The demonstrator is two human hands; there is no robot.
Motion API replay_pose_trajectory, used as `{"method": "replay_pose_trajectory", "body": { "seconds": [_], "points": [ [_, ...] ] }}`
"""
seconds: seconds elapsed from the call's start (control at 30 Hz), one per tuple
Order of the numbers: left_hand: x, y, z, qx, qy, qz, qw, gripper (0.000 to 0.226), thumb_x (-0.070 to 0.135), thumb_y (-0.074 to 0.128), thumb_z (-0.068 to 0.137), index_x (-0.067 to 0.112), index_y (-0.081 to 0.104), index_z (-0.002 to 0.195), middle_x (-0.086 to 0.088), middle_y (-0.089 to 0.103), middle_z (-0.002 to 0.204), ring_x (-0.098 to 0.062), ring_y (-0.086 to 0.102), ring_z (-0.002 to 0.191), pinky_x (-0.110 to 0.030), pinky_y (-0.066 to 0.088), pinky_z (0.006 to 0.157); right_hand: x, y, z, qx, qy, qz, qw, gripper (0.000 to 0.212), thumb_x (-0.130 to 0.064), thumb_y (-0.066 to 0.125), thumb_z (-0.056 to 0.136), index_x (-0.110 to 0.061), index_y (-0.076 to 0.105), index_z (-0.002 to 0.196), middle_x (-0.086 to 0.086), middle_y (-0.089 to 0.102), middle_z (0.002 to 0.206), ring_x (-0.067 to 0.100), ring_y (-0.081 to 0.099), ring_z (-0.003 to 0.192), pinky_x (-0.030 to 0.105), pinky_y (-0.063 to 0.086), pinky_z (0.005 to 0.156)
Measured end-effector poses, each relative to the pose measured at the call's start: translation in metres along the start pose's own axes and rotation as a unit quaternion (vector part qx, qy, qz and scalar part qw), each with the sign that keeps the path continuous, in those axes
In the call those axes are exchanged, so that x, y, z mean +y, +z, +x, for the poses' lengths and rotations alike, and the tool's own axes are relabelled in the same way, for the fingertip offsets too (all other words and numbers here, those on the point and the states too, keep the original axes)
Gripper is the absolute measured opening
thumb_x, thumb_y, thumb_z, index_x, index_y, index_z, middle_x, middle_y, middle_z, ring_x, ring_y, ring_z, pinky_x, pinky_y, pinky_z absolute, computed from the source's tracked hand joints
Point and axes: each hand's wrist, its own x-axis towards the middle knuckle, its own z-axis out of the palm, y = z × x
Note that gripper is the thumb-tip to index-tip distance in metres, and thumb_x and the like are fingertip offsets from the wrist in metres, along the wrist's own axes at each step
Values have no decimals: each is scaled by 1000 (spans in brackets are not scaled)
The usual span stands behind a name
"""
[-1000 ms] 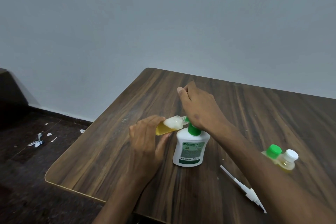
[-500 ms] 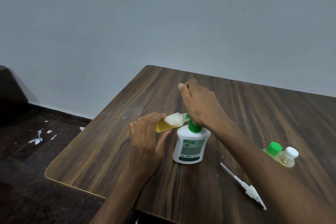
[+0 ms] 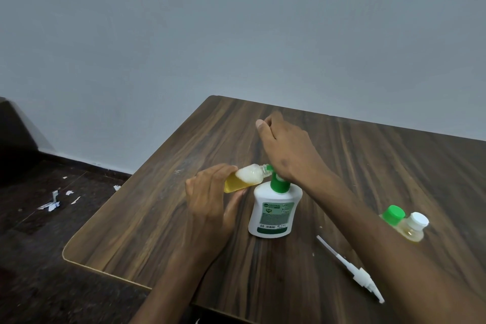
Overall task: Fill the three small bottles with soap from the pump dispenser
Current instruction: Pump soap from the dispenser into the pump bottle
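A white pump dispenser (image 3: 274, 214) with a green collar stands mid-table. My right hand (image 3: 289, 152) lies flat on top of its pump head, which is hidden under the palm. My left hand (image 3: 210, 202) holds a small clear bottle (image 3: 247, 179) tilted on its side, open neck against the green nozzle; it holds yellow soap low down and white foam near the neck. Two more small bottles stand close together at the right: one with a green cap (image 3: 393, 214) and one with a white cap (image 3: 415, 227), both partly behind my right forearm.
A loose white pump tube (image 3: 349, 269) lies on the wooden table (image 3: 157, 218) near its front right. The table's left and front edges are close to my left hand. Paper scraps (image 3: 52, 204) litter the dark floor at the left. A plain wall rises behind.
Both hands, the small bottle and the dispenser keep the same pose; the whole scene has only shifted slightly upward in the view.
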Motion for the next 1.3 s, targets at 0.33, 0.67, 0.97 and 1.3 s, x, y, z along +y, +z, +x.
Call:
{"method": "replay_pose_trajectory", "body": {
  "seconds": [0.33,0.67,0.97,1.3],
  "points": [
    [0,0,-1,4,0,2,1000,38,24,67,98,15,56,133,-8,69,124,-20,60,115,-35,37,98,-1,0,0,-10,2,-4,1000,35,-45,27,110,-20,51,108,-6,61,86,16,61,81,44,48,89],
    [0,-1,-1,-4,-3,0,1000,37,25,65,98,15,56,132,-12,72,120,-20,60,114,-32,34,98,-1,0,1,-1,-1,-3,1000,36,-50,31,108,-20,52,108,-6,63,90,16,61,85,46,49,92],
    [1,0,0,3,0,-3,1000,38,24,67,98,15,56,133,-10,71,121,-20,61,114,-33,36,97,-1,0,0,3,5,2,1000,34,-47,31,109,-21,52,107,-7,61,88,15,62,83,45,51,90],
    [0,0,-1,-1,-2,4,1000,38,25,67,98,16,56,133,-11,72,121,-20,60,112,-33,36,96,-1,1,1,-11,7,-19,1000,37,-49,30,109,-20,52,106,-6,62,87,16,61,80,46,50,90]
  ]
}}
